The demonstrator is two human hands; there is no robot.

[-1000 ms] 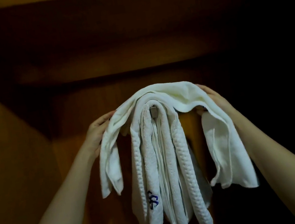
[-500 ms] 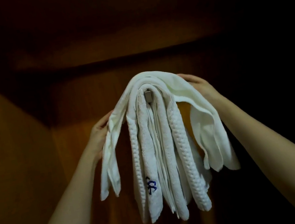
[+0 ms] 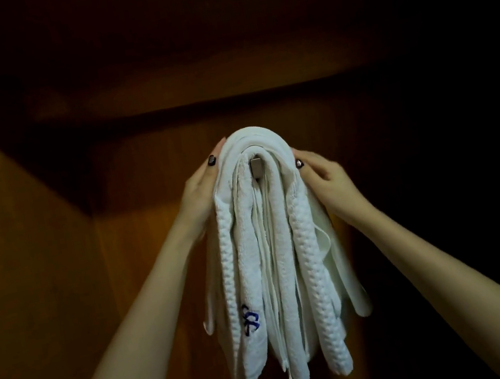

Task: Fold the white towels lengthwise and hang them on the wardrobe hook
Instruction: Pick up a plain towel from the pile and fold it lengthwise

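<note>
Several white towels [image 3: 275,267] hang folded over a small metal hook [image 3: 256,168] on the wardrobe's back panel. One of them carries a blue embroidered mark [image 3: 251,318]. A smooth white towel [image 3: 250,138] is draped over the top of the bundle, its ends falling down both sides. My left hand [image 3: 199,191] holds this top towel at its left shoulder, thumb on the front. My right hand [image 3: 322,177] holds its right shoulder, thumb against the edge. Both hands keep the top towel tight against the bundle.
The wardrobe interior is dark wood. A side panel [image 3: 16,261] stands on the left, a shelf [image 3: 223,78] runs above the hook, and the right side is in deep shadow.
Both hands have moved inward and up, drawing the top towel's spread sides in against the hanging bundle. Its ends now hang straight down instead of flaring out.
</note>
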